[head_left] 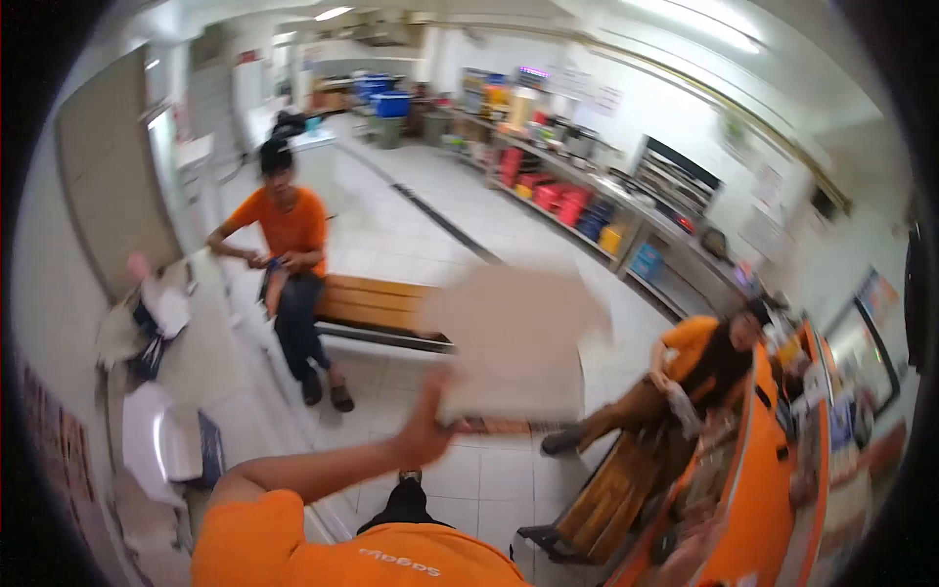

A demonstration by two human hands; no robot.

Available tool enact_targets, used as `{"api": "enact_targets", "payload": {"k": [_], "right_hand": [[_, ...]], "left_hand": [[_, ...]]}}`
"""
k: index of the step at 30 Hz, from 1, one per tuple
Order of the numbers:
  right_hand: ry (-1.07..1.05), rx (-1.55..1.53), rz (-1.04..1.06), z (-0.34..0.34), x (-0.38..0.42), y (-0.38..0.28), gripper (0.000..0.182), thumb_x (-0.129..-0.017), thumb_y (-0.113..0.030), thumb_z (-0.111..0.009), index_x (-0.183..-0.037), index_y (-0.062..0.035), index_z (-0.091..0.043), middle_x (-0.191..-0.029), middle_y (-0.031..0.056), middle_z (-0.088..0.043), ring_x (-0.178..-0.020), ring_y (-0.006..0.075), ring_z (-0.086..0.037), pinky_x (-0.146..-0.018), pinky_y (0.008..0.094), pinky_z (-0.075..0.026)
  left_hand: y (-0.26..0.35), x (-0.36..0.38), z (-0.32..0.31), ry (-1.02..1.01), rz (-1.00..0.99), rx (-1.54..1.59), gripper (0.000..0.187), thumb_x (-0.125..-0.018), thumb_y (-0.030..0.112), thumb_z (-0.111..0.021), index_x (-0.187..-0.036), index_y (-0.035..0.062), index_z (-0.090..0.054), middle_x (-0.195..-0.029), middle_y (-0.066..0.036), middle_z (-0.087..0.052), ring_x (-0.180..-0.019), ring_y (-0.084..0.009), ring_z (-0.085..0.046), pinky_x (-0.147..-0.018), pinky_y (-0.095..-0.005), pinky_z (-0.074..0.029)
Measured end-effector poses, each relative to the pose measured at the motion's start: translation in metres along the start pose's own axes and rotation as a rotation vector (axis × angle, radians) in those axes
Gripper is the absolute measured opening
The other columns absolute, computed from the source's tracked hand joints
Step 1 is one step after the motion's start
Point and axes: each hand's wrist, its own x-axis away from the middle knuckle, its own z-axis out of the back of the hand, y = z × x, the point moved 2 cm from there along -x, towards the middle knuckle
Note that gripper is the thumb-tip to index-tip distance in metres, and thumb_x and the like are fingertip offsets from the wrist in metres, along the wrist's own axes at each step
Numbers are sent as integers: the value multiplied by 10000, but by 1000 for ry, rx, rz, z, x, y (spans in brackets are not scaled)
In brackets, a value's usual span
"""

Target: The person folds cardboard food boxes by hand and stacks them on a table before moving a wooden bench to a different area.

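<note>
My left hand (425, 428) is stretched out in front of me, thumb up, closed on the near left edge of a cardboard box (518, 342). The box is pale beige and blurred, with flap-like corners on its far side and a dark, reddish printed strip along its lower edge. It is held up above the tiled floor, overlapping the end of a wooden bench in this view. My fingers are partly hidden at the box's edge. My right hand does not show.
One person (289, 230) in orange sits on the wooden bench (377, 305); another (709, 352) sits at right holding something clear. White folded boxes (161, 440) lie on the left counter (220, 377). An orange-sided unit (763, 489) stands close at right. Metal shelving (558, 161) lines the far wall.
</note>
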Motion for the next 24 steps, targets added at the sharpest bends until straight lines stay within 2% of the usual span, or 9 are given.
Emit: {"api": "enact_targets", "payload": {"k": [1,3,6,9,12,16,17,22,24], "right_hand": [[245,-287,-165,-95,27,-18,785,-1024,-618,-493,-1559,-66,-330,-1381,152,-525,-1096,258,-681,-938,346,-539],[-213,-318,-103,-146,74,-13,798,-1045,-607,-464,-1575,-38,-284,-1468,164,-470,-1221,287,-619,-1017,371,-508],[-400,-668,217,-174,28,138,729,-1090,-523,-412,-1586,-15,-246,-1555,171,-400,-1364,301,-511,-1129,408,-437],[-370,-565,-40,-216,88,7,664,-1096,-425,-434,-1576,2,-267,-1572,166,-391,-1418,299,-449,-1167,424,-392],[-322,-467,-70,-221,109,-22,596,-1085,-319,-461,-1561,0,-295,-1536,168,-428,-1417,290,-446,-1164,417,-390],[-218,-575,-111,-233,109,-7,523,-1044,-256,-521,-1486,-1,-404,-1432,167,-509,-1306,266,-536,-1119,405,-423],[-221,-612,-160,-234,109,3,486,-1043,-255,-529,-1446,4,-446,-1389,158,-543,-1279,257,-555,-1103,396,-432],[-63,-717,-464,-239,126,64,344,-1059,-251,-526,-1295,-7,-582,-1199,98,-635,-1120,217,-614,-996,366,-480],[-157,-331,-357,-238,140,28,321,-1070,-281,-539,-1225,-14,-625,-1118,76,-642,-1081,190,-610,-973,349,-484]], "left_hand": [[8,32,-20,-163,188,299,755,-960,228,-724,-1566,30,-319,-1563,-254,-337,-1501,-420,-276,-1235,-483,-222],[32,68,-48,-237,266,511,743,-993,247,-695,-1585,57,-288,-1591,-259,-284,-1518,-408,-248,-1236,-481,-218],[71,59,-57,-532,195,656,761,-986,276,-712,-1598,117,-289,-1563,-301,-264,-1492,-450,-282,-1224,-490,-266],[87,45,-49,-665,118,591,882,-930,292,-777,-1630,296,-240,-1563,-321,-234,-1470,-525,-276,-1201,-545,-329],[74,46,-48,-724,200,698,975,-872,338,-833,-1636,313,-227,-1566,-321,-229,-1476,-525,-270,-1208,-541,-321],[65,50,-51,-726,314,688,974,-816,401,-863,-1613,240,-328,-1567,-310,-270,-1491,-491,-268,-1197,-554,-304],[67,46,-51,-702,299,665,936,-815,326,-882,-1592,215,-372,-1552,-307,-305,-1499,-468,-283,-1202,-496,-317],[79,47,-62,-564,452,763,869,-851,275,-854,-1559,102,-381,-1572,-251,-330,-1466,-384,-368,-1158,-462,-375],[70,51,-61,-695,331,709,891,-842,268,-857,-1557,73,-362,-1559,-213,-354,-1437,-360,-402,-1149,-461,-389]]}}
